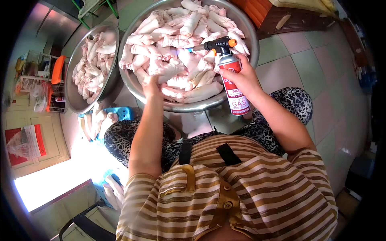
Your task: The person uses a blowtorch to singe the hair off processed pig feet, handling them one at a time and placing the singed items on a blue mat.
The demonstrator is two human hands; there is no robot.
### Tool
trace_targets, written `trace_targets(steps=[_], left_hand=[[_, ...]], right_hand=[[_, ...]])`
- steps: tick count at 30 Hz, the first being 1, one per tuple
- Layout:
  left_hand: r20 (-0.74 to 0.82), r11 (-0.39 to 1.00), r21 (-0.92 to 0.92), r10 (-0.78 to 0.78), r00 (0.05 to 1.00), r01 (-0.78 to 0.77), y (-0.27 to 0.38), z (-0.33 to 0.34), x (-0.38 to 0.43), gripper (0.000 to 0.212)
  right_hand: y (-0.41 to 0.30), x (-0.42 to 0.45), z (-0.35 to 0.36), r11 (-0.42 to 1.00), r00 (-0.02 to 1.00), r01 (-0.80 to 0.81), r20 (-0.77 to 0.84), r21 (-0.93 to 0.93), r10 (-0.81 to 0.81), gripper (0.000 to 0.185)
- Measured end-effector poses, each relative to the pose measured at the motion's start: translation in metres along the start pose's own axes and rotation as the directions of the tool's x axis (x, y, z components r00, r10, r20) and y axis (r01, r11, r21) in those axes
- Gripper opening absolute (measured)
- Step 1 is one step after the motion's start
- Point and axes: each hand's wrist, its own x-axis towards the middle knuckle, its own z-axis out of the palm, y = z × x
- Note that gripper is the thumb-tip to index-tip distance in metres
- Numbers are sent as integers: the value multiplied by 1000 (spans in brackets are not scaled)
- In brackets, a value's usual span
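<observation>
A large metal basin (199, 107) heaped with pale pig's trotters (191, 24) stands before me. My right hand (245, 75) is wrapped around a red and white gas canister (238, 101), topped by a black blowtorch head (215, 45) with orange knobs. A small blue flame (189, 49) leaves the nozzle, pointing left over the pile. At the near left of the basin, my left hand (150, 86) grips one trotter (171, 71); its fingertips are partly hidden among the meat.
A second metal basin (70, 90) of trotters stands at left. More trotters (96, 120) lie by a blue plastic stool (125, 113), and others (113, 188) lower down. A wire rack (36, 70) is at far left, a wooden cabinet (289, 22) at upper right. Tiled floor (301, 66) extends right.
</observation>
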Motion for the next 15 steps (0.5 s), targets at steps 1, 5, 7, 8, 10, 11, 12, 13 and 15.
trace_targets(steps=[1,5,7,8,10,11,12,13,15], left_hand=[[25,988,98,-120,992,117,-8,-17,9,22],[82,955,-5,-297,952,298,-53,-20,-12,23],[103,934,112,-350,931,339,-62,-14,-20,20],[88,919,183,-370,925,350,-54,0,-32,17],[64,886,262,-411,909,382,-49,2,-32,14],[59,870,277,-440,896,409,-47,2,-26,14],[53,852,291,-469,882,435,-47,-1,-22,14],[33,820,397,-463,886,413,-48,-3,-20,14],[14,698,617,-471,882,363,-33,22,-39,18]], right_hand=[[-1,-1,3,998,1000,20,12,-55,-20,68],[9,-4,9,982,999,36,38,-185,-29,71],[17,-4,8,961,998,14,65,-275,4,73],[23,-5,5,961,998,15,62,-277,2,73],[30,-5,7,959,996,41,89,-281,-16,74],[20,-8,9,954,995,-2,92,-301,31,74],[22,-7,10,951,996,10,91,-308,19,75],[26,-4,11,949,996,22,90,-315,6,75],[31,-4,3,965,996,-22,77,-261,43,76]])
